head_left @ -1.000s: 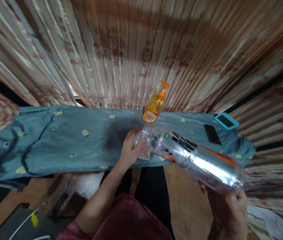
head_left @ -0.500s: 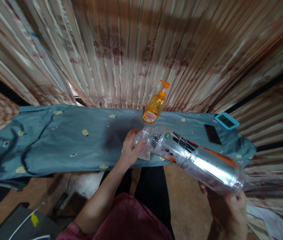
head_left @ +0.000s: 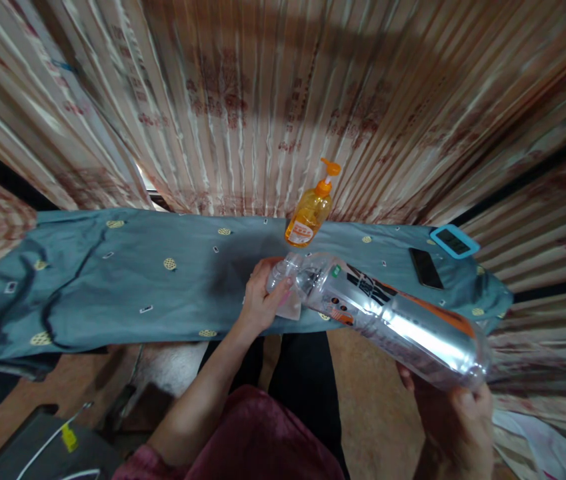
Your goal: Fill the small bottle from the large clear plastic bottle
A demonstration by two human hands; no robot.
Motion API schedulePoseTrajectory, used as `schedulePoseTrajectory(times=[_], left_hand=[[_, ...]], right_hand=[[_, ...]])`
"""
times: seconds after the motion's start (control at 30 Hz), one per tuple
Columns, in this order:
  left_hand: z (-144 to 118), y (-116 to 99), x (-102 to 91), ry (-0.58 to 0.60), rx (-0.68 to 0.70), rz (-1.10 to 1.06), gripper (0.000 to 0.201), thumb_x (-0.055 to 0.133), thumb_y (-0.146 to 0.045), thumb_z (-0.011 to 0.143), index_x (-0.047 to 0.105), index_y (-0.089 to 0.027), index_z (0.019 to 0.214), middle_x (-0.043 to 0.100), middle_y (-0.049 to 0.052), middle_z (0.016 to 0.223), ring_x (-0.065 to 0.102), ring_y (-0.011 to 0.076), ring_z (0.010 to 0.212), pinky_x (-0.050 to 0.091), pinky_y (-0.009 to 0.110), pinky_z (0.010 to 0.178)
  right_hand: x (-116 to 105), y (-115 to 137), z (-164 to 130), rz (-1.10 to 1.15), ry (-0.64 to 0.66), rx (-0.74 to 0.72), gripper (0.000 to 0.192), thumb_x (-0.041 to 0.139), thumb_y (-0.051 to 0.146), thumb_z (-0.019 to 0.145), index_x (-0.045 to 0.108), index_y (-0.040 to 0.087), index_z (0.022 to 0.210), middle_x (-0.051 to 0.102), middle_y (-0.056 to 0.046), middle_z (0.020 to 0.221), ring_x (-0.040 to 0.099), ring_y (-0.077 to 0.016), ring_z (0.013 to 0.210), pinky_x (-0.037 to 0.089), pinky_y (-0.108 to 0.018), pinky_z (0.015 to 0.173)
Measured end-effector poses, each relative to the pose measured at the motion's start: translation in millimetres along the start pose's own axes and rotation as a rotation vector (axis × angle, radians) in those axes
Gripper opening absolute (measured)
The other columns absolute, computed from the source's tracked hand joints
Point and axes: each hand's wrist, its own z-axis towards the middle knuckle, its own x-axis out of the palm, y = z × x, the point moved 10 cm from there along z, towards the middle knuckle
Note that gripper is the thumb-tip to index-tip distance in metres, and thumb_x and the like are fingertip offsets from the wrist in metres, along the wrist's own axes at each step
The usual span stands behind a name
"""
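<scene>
Bottle of clear, silver-labelled plastic (head_left: 387, 319) slants in our grip, on our side of the orange-topped amber pump dispenser (head_left: 309, 215). Our left hand (head_left: 261, 298) curls around the bottle's neck; our right hand (head_left: 455, 410) clasps its base. To the dispenser's right, a black rectangular phone (head_left: 425, 268) and a blue-framed, dark-screened device (head_left: 455, 241) lie on the grey-green cloth-covered table (head_left: 127, 283).

The wide stretch of blue-grey cloth (head_left: 197, 280) left of the left hand (head_left: 263, 303) gives free passage, up to the curtain (head_left: 243, 120) along its far edge. The slanted plastic bottle (head_left: 403, 323) bars the near right side, with the orange pump bottle (head_left: 309, 217) standing just beyond its neck. Between pump bottle and phone (head_left: 426, 268) runs an open strip of cloth.
</scene>
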Motion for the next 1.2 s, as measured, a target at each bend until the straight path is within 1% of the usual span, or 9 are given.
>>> schedulePoseTrajectory(times=[0.07,0.17,0.3,0.47,0.67,0.87,0.93,1.0,1.2], left_hand=[[0,0,0.2,0.001,0.002,0.003,0.041,0.055,-0.051,0.095,0.066,-0.016,0.113,0.071,0.012,0.11,0.066,0.0287,0.104,0.05,0.042,0.093],[0,-1,0.3,0.002,0.008,0.001,0.04,0.055,-0.05,0.095,0.066,-0.016,0.113,0.071,0.012,0.111,0.066,0.0288,0.104,0.05,0.043,0.093],[0,1,0.2,0.003,-0.002,0.003,0.039,0.056,-0.05,0.094,0.066,-0.017,0.113,0.071,0.012,0.111,0.066,0.0286,0.104,0.051,0.042,0.094],[0,0,0.1,0.003,-0.003,-0.006,0.039,0.056,-0.049,0.094,0.066,-0.017,0.113,0.071,0.011,0.11,0.066,0.0282,0.104,0.051,0.042,0.094],[0,0,-0.3,-0.001,-0.01,-0.008,0.04,0.056,-0.051,0.093,0.066,-0.018,0.113,0.071,0.011,0.111,0.066,0.0286,0.105,0.05,0.042,0.094],[0,1,0.3,0.005,-0.012,-0.009,0.039,0.057,-0.051,0.093,0.067,-0.018,0.112,0.071,0.011,0.109,0.066,0.0287,0.104,0.05,0.041,0.093],[0,2,0.6,0.003,-0.015,-0.01,0.04,0.056,-0.052,0.093,0.067,-0.018,0.112,0.071,0.011,0.11,0.066,0.0288,0.104,0.05,0.042,0.094],[0,3,0.6,0.001,-0.018,-0.01,0.041,0.056,-0.053,0.093,0.067,-0.018,0.112,0.071,0.011,0.11,0.066,0.0287,0.105,0.051,0.042,0.095],[0,2,0.3,0.005,-0.019,-0.005,0.04,0.057,-0.051,0.093,0.067,-0.018,0.113,0.071,0.011,0.111,0.066,0.0288,0.106,0.051,0.042,0.095]], right_hand=[[0,0,0,-0.012,-0.007,-0.001,0.066,0.08,0.046,0.079,0.06,0.026,0.139,0.065,-0.009,0.104,0.057,-0.0225,0.089,0.045,-0.027,0.055],[-1,3,0,-0.018,-0.002,-0.035,0.071,0.08,0.044,0.079,0.056,0.025,0.143,0.062,-0.006,0.09,0.058,-0.0229,0.084,0.045,-0.027,0.053],[0,0,-1,-0.046,0.002,0.017,0.074,0.078,0.043,0.08,0.051,0.027,0.147,0.061,-0.007,0.096,0.057,-0.0253,0.09,0.044,-0.029,0.056],[6,5,-2,-0.015,0.007,0.02,0.075,0.08,0.044,0.08,0.051,0.026,0.147,0.059,-0.005,0.088,0.056,-0.0248,0.093,0.044,-0.027,0.057],[8,7,-2,-0.043,0.017,0.009,0.077,0.08,0.047,0.08,0.05,0.027,0.148,0.06,-0.005,0.083,0.056,-0.0261,0.089,0.042,-0.029,0.054],[-4,0,2,-0.034,0.012,-0.022,0.071,0.08,0.042,0.077,0.057,0.025,0.142,0.062,-0.007,0.094,0.056,-0.024,0.083,0.046,-0.029,0.054],[-4,2,2,-0.03,0.002,-0.04,0.072,0.081,0.043,0.075,0.059,0.025,0.141,0.064,-0.011,0.108,0.055,-0.0238,0.083,0.045,-0.029,0.051],[-1,2,1,-0.019,-0.027,-0.007,0.072,0.082,0.045,0.075,0.059,0.026,0.141,0.062,-0.012,0.121,0.055,-0.0232,0.086,0.044,-0.028,0.052],[8,7,-5,-0.026,-0.028,0.031,0.074,0.083,0.048,0.076,0.057,0.028,0.142,0.063,-0.008,0.105,0.056,-0.0235,0.094,0.043,-0.027,0.056]])
